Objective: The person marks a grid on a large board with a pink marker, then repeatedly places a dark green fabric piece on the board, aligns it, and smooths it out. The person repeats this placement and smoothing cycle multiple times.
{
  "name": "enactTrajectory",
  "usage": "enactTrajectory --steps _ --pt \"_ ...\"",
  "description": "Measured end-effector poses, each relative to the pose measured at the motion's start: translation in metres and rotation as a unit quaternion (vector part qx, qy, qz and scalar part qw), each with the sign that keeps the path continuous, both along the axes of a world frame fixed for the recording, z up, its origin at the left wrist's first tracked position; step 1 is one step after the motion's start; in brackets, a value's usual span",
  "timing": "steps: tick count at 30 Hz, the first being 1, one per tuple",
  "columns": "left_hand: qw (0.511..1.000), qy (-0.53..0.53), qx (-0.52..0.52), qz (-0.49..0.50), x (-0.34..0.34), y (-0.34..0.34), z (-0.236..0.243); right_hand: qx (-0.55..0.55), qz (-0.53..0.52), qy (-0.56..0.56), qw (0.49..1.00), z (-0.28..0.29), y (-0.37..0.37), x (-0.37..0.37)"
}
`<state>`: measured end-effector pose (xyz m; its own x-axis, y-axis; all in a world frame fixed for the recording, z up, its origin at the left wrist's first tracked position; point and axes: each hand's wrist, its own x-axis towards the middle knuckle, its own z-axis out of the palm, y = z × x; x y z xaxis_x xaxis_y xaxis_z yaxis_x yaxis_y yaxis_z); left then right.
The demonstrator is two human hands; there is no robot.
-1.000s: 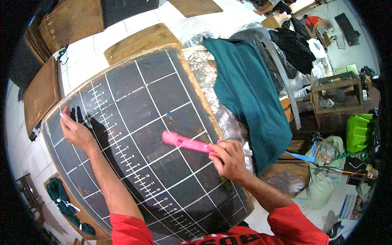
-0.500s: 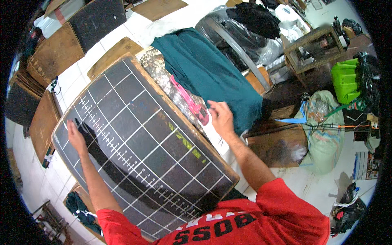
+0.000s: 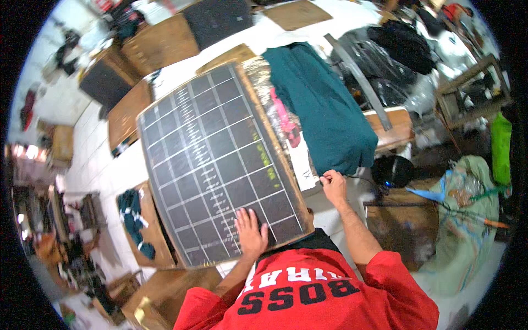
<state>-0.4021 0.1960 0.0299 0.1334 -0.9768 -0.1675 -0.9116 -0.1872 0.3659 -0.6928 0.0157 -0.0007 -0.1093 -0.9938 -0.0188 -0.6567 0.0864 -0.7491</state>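
On my feed the black gridded board [image 3: 220, 129] lies in front of the person, its near edge close to the red shirt [image 3: 330, 261]. The left hand [image 3: 251, 234] rests on its near end, palm down, fingers extended, holding nothing I can see. The right hand [image 3: 334, 186] is well apart from it, fingertips near the white strip [image 3: 300, 159]; I can't tell whether they pinch anything. Beyond the strip I make out a blurred pink tool [image 3: 284, 114], between board and teal cloth [image 3: 324, 110]; farther right sits a pale green sack [image 3: 467, 231]
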Motion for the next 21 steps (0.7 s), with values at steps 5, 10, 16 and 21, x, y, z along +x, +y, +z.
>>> enactTrajectory --steps 5,10,16,21 --pt "0.999 0.032 0.010 0.034 -0.057 0.093 0.017 0.063 0.080 -0.034 0.994 0.012 -0.018 -0.043" --pt "0.995 0.045 -0.039 0.079 -0.070 0.127 0.006 0.039 0.118 -0.006 0.992 0.023 -0.029 -0.061" --pt "0.956 0.098 -0.117 0.250 -0.086 0.182 -0.023 0.033 0.148 0.032 0.988 0.028 -0.033 -0.065" --pt "0.905 0.178 -0.002 0.387 -0.097 0.239 -0.045 0.020 0.173 0.009 0.985 0.039 -0.039 -0.073"
